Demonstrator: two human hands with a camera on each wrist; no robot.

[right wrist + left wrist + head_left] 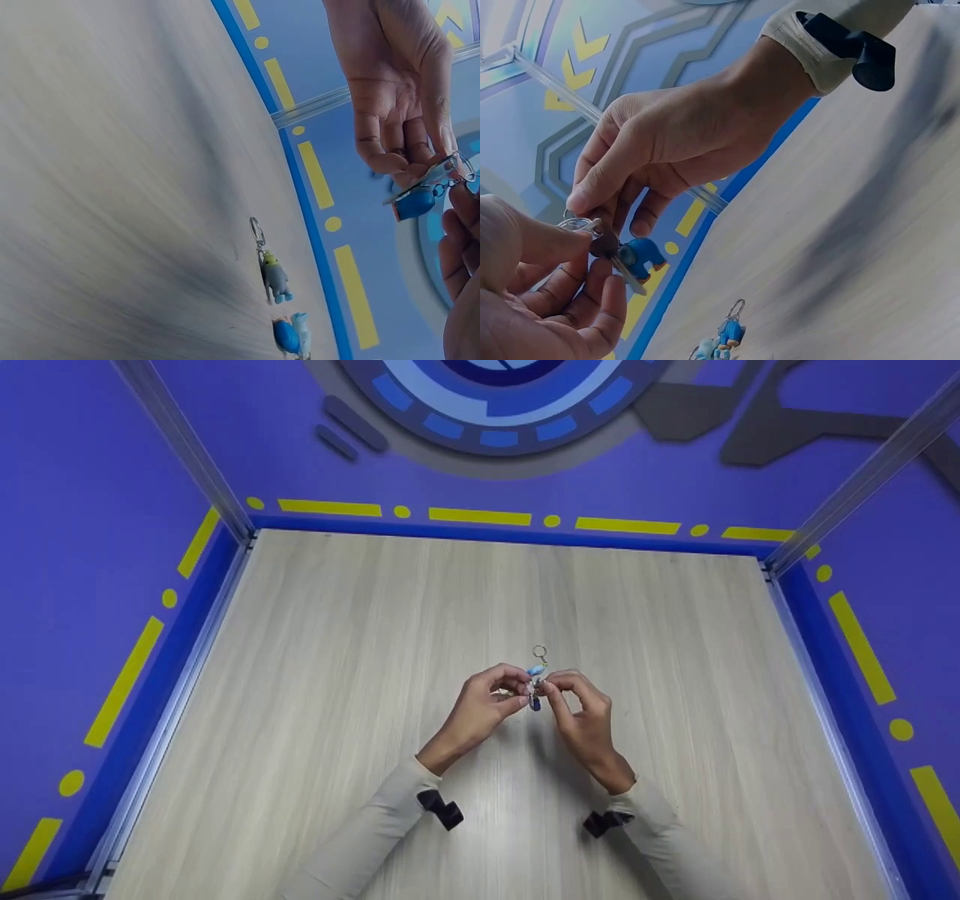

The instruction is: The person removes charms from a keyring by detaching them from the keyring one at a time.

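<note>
A split key ring [463, 166] carries a silver key [634, 279] and a small blue figure charm [637, 256] on a short chain. Both hands hold this set above the table, fingertips close together. My left hand [487, 705] pinches the key where it meets the ring. The ring is pinched between thumb and finger of my right hand [585, 716]. Fingers hide part of the ring and key. Just beyond the hands in the head view, a light blue figure charm [535, 670] lies on the table.
On the wood-grain table [375, 622] lie further key-ring charms: a grey figure with a yellow-green head [275, 276] and a blue figure [285, 334] beside a pale blue one. Blue printed walls enclose the back and sides. Each sleeve bears a black wrist mount [442, 810].
</note>
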